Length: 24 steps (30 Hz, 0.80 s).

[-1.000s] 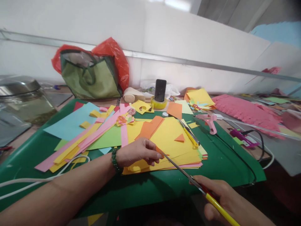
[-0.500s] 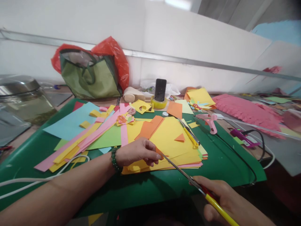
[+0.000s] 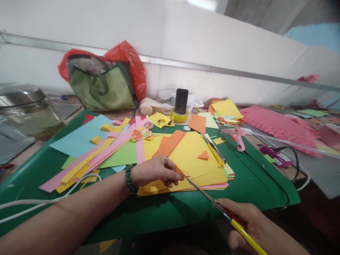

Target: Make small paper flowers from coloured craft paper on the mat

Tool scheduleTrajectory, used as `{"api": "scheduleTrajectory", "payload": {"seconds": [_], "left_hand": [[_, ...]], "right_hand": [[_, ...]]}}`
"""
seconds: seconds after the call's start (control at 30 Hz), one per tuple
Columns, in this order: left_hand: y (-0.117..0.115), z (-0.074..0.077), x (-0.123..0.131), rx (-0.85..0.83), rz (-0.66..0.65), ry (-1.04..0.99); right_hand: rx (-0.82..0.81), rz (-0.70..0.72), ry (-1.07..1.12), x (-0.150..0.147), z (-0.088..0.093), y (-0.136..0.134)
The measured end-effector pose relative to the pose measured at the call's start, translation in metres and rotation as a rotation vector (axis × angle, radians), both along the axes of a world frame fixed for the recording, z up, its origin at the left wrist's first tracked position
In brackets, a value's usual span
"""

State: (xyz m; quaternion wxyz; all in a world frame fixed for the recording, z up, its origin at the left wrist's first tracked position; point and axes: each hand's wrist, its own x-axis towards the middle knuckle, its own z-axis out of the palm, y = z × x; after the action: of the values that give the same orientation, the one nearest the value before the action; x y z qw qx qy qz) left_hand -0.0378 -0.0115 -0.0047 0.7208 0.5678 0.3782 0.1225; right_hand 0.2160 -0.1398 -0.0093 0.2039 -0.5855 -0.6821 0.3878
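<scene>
Between the thumb and fingers of my left hand (image 3: pixel 162 171) is a small piece of orange paper (image 3: pixel 179 171), partly hidden by the fingers. My right hand (image 3: pixel 252 219) grips a pair of scissors (image 3: pixel 202 191) with yellow and red handles. Their blade tips meet the orange piece right beside my left fingertips. Under my left hand lies a stack of yellow paper sheets (image 3: pixel 191 152), with pink and green edges showing below. An orange triangle of paper (image 3: pixel 203 155) and folded orange paper (image 3: pixel 170 143) rest on the stack.
A yellow-handled cutter (image 3: pixel 215 150) lies at the stack's right edge. Further right are a pink glue gun (image 3: pixel 236 136) and its black cord. Pink and yellow paper strips (image 3: pixel 106 152) and a white cable (image 3: pixel 66 194) lie left. A phone (image 3: pixel 181 101) stands on a tape roll (image 3: pixel 179 117).
Hardly anything differs. The scissors in my right hand have shifted very slightly, with their tips still at the orange paper; my left hand stays in place.
</scene>
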Motion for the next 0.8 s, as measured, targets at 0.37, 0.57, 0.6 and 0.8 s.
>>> {"api": "scheduleTrajectory", "payload": {"seconds": [0.37,0.57,0.6,0.8], "left_hand": [[-0.002,0.0,0.001,-0.009,0.025,-0.033],[-0.005,-0.002,0.002,-0.059,0.083,-0.077],[-0.006,-0.002,0.002,-0.068,0.092,-0.079],[-0.006,-0.006,0.004,-0.125,0.131,-0.102]], "right_hand": [[-0.115,0.072,0.031,-0.001,-0.003,0.0],[-0.076,0.073,0.057,0.0,-0.008,0.0],[-0.076,0.07,0.057,0.0,-0.009,0.0],[-0.062,0.046,0.095,-0.002,-0.017,-0.001]]}}
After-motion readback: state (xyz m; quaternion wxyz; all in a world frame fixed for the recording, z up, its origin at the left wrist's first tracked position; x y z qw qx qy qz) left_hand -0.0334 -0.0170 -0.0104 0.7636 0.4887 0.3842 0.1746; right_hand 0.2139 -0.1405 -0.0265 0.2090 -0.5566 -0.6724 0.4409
